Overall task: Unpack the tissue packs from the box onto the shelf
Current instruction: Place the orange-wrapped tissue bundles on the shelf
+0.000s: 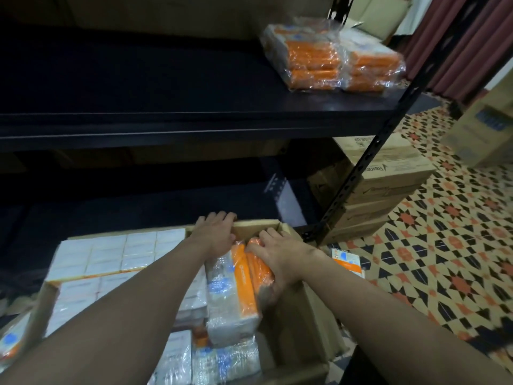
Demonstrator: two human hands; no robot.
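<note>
An open cardboard box stands in front of me, full of plastic-wrapped tissue packs. One orange and white tissue pack sticks up at the box's right side. My right hand grips its right edge, fingers on top and thumb underneath. My left hand lies with straight fingers over the box's far wall, beside the pack's top end. Two tissue packs lie on the dark shelf at its right end.
A black perforated shelf post slants down right of the box. Stacked cardboard cartons stand behind it on the patterned tile floor. A loose tissue pack lies on the floor. Another carton is at the far right.
</note>
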